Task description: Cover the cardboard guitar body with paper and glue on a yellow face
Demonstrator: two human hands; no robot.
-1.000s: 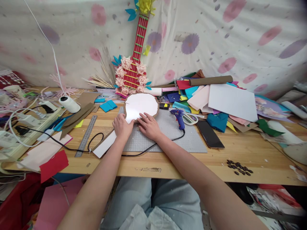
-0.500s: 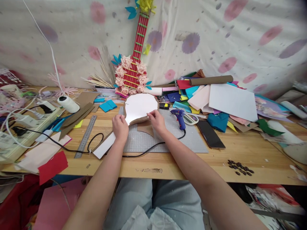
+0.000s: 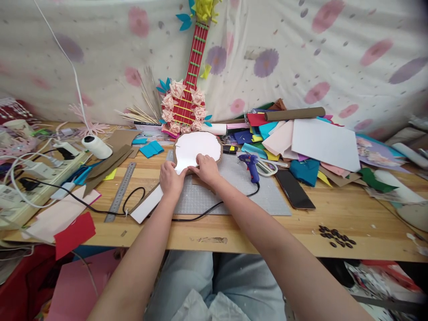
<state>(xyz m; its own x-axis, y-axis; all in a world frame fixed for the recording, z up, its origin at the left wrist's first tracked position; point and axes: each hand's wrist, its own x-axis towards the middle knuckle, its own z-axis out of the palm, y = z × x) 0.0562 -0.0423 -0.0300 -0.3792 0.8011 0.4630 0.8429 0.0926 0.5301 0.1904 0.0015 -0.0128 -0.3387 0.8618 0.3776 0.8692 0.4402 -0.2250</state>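
Observation:
A guitar-shaped cardboard cutout [image 3: 199, 145] with a white paper face lies flat on the grey cutting mat [image 3: 234, 196], its long neck pointing toward the lower left. My left hand [image 3: 171, 180] presses on the cutout where the neck meets the round body. My right hand [image 3: 206, 168] rests on the lower edge of the round body, fingers bent onto the white paper and brown rim. A loose brown cardboard scrap lies under my right hand, mostly hidden.
A blue glue gun [image 3: 249, 162] with a black cord, scissors [image 3: 265, 167] and a black phone [image 3: 294, 189] lie right of the mat. A steel ruler [image 3: 119, 191] lies left. Coloured paper sheets [image 3: 321, 142] pile at the back right; a decorated paper guitar [image 3: 189, 89] leans on the wall.
My right hand moved from the body's right rim back left to its lower edge, covering the brown scrap. My left hand stayed on the neck joint.

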